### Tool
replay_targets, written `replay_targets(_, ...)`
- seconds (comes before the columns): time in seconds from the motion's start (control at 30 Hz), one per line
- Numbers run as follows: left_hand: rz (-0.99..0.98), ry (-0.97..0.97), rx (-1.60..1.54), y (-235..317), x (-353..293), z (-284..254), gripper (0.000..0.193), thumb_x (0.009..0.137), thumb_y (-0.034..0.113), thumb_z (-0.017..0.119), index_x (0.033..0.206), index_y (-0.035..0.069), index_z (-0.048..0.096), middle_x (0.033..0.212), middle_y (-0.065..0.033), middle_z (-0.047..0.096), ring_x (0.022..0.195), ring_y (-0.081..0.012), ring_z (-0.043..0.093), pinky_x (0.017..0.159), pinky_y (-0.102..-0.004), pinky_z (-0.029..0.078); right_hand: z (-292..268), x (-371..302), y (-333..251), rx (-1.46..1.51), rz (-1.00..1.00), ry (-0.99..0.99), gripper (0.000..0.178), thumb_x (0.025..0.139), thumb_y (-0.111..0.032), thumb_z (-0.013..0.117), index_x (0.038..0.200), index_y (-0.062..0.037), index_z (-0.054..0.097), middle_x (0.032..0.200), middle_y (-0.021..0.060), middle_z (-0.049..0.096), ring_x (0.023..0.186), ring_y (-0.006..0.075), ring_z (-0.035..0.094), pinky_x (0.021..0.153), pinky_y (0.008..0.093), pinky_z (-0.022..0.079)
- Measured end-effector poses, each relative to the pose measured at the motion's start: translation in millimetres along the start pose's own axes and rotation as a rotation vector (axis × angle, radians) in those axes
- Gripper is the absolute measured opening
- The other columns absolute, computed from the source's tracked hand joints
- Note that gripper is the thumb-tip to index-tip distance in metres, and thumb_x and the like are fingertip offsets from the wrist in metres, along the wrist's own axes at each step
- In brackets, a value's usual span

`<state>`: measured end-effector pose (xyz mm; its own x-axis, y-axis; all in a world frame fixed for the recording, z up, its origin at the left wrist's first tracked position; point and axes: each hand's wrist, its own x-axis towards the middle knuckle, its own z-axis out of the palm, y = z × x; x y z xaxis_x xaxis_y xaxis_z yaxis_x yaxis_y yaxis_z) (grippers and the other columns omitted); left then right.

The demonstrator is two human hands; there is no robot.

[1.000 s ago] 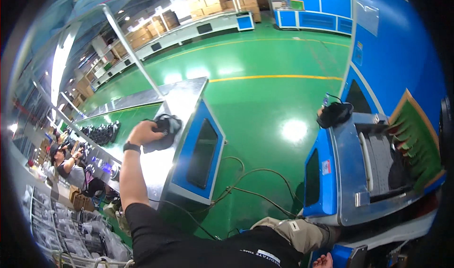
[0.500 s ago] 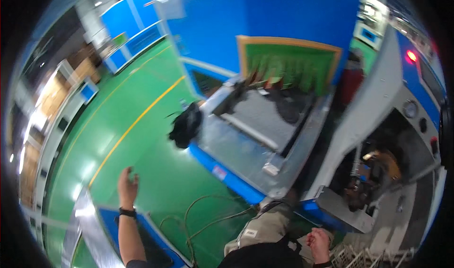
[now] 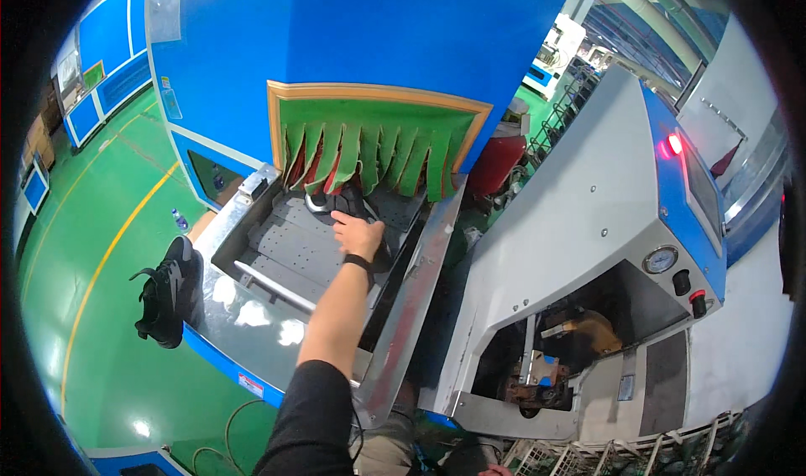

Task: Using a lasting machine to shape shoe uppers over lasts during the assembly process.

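Note:
My left hand [image 3: 358, 235], with a black band at the wrist, reaches over the machine's grey perforated bed [image 3: 290, 245]. Its thumb and fingers are spread at the near end of a dark shoe [image 3: 342, 201], which lies just in front of the green strip curtain [image 3: 378, 153]. Whether they touch the shoe I cannot make out. Another dark shape beside the wrist is partly covered by the hand. A black-and-grey shoe [image 3: 168, 295] rests at the left edge of the metal table [image 3: 252, 304]. Only a sliver of my right hand [image 3: 495, 471] shows at the lower edge, fingers hidden.
The tall blue machine [image 3: 378, 31] stands ahead, its opening framed in wood. On the right is a grey-and-blue machine [image 3: 579, 207] with a red light, a gauge and knobs. White racks [image 3: 588, 457] line the lower right. A cable [image 3: 228, 434] lies on the green floor.
My left hand has swung from over the floor at the left to the shoe by the curtain. The view has turned right, and my right hand has dropped almost out of sight.

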<state>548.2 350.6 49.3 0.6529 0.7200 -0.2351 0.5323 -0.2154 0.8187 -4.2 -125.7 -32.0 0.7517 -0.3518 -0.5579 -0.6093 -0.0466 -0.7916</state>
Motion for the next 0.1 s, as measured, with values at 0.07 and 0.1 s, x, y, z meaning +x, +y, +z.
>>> replay_targets(0.07, 0.018, -0.423, -0.346, -13.8, 24.3, -24.0, 0.101, 0.073, 0.021, 0.083, 0.152, -0.004, 0.025, 0.151, -0.0289, 0.040, 0.134, -0.0457, 0.047, 0.111, -0.0481, 0.044, 14.8, 5.4, 0.2, -0.130, -0.017, -0.096, 0.041, 0.098, -0.021, 0.069, 0.135, -0.0057, 0.062, 0.116, 0.0137, 0.069, 0.103, 0.0277, 0.068, 0.089, 0.0413, 0.056)
replay_targets(0.1, 0.011, -0.752, -0.645, -24.5, 33.4, -44.1, 0.089, 0.078, 0.013, 0.078, 0.150, -0.003, 0.029, 0.152, -0.0281, 0.041, 0.135, -0.0449, 0.048, 0.113, -0.0472, 0.043, 13.1, 5.7, 1.6, -0.120, -0.019, -0.095, 0.041, 0.098, -0.021, 0.069, 0.135, -0.0057, 0.062, 0.116, 0.0137, 0.069, 0.103, 0.0277, 0.068, 0.089, 0.0413, 0.056)
